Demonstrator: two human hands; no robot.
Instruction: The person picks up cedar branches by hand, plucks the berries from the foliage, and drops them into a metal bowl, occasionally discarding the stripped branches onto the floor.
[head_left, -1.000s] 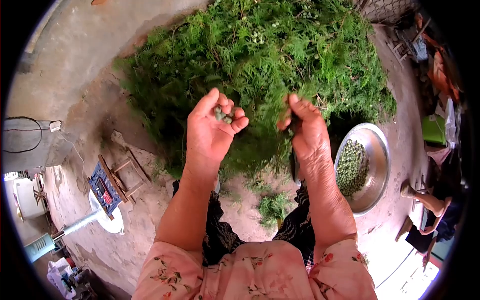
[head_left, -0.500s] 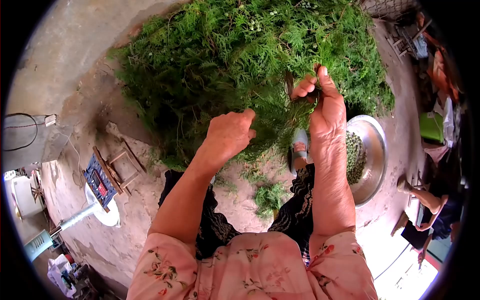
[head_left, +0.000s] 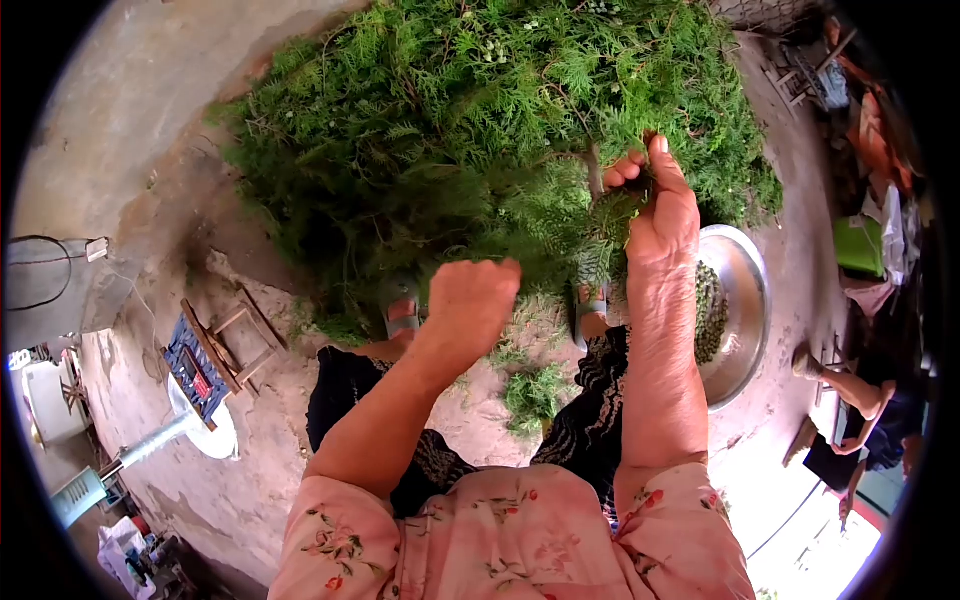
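A leafy evergreen branch (head_left: 615,215) hangs from my right hand (head_left: 665,215), its stem pinched between the thumb and fingers. My left hand (head_left: 470,305) is closed in a fist lower down, just left of the branch's hanging leaves. Motion blurs its fingertips, and I cannot make out what they hold, if anything. Beyond both hands lies a large heap of cut evergreen branches (head_left: 430,120), with small pale cones among the leaves.
A wide metal basin (head_left: 745,300) stands to the right, with many small green cones (head_left: 710,315) in it. A loose sprig (head_left: 535,395) lies between my feet. On the left are a small wooden stool (head_left: 250,340) and a standing fan (head_left: 150,440). Another person (head_left: 860,400) sits at the far right.
My left hand has moved down and slightly right, away from the heap, and is more tightly curled. My right hand, still pinching the branch, has shifted slightly right.
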